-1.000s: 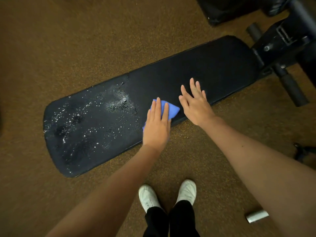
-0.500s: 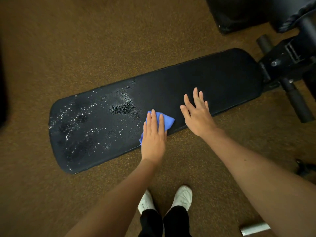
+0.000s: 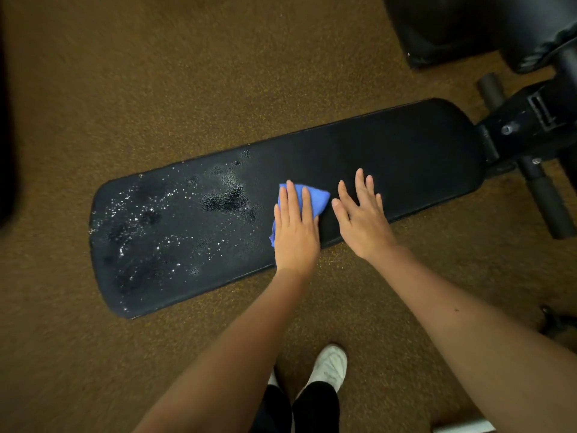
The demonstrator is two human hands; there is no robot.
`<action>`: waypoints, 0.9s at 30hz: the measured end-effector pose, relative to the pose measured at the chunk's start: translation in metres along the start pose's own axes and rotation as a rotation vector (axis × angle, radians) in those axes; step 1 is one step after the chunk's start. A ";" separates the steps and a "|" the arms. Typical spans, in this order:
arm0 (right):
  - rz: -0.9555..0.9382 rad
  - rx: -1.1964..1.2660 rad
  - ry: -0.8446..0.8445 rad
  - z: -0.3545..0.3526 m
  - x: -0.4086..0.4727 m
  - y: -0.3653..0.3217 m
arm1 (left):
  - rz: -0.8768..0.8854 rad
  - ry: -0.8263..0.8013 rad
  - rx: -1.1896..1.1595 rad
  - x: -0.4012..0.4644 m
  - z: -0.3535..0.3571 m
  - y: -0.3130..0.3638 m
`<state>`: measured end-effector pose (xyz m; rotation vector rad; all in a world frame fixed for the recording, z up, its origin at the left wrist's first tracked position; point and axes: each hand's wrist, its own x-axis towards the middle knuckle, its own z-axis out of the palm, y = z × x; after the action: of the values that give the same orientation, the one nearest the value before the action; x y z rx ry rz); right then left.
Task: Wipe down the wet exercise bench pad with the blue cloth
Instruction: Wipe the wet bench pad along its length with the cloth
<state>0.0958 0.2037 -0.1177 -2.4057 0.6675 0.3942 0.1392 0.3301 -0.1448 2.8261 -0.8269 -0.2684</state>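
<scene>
Long black textured exercise bench pad (image 3: 390,164): lies slantwise across the view, low over the brown speckled carpet floor (image 3: 156,73). Its left half carries white water beads and darker wet patches (image 3: 224,198); its right half looks matt and dry.

Crumpled blue cloth (image 3: 317,198): on the pad near its near edge, just right of the wet patches. Most of it is hidden under the left hand (image 3: 295,232); only the far corner and a sliver at the left show.

Left grip: flat, fingers straight and close together, pressing down on the cloth. Nothing is curled round it.

Right hand (image 3: 362,220): just beside the cloth, to its right. Right grip: spread open, fingers splayed, palm resting on the bare dry pad, holding nothing.

Black metal bench frame (image 3: 527,120): joins the pad's far right end; its bolts and a slotted bracket show, the rest is cut off by the right edge. Two dark foam-covered roller bars (image 3: 549,207) stick out beside it. Dark padded shapes (image 3: 452,26) fill the top right corner, too dim to identify.

White shoes (image 3: 331,364) and black trouser legs (image 3: 315,410): bottom centre, the left shoe mostly hidden behind the left forearm. A pale object (image 3: 465,428) at the bottom edge is cut off and cannot be made out. A dark blur runs down the left edge.
</scene>
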 end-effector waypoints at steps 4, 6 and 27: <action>0.000 -0.007 -0.016 -0.003 0.000 -0.001 | 0.093 -0.039 0.025 0.005 -0.003 -0.015; -0.001 -0.019 -0.029 -0.003 -0.001 -0.001 | 0.068 -0.040 0.019 0.024 -0.005 -0.018; 0.011 -0.201 -0.048 -0.001 -0.002 -0.013 | -0.002 -0.088 0.053 0.096 -0.027 -0.052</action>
<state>0.1012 0.2132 -0.1100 -2.5735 0.6461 0.5450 0.2513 0.3247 -0.1424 2.8824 -0.8609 -0.3787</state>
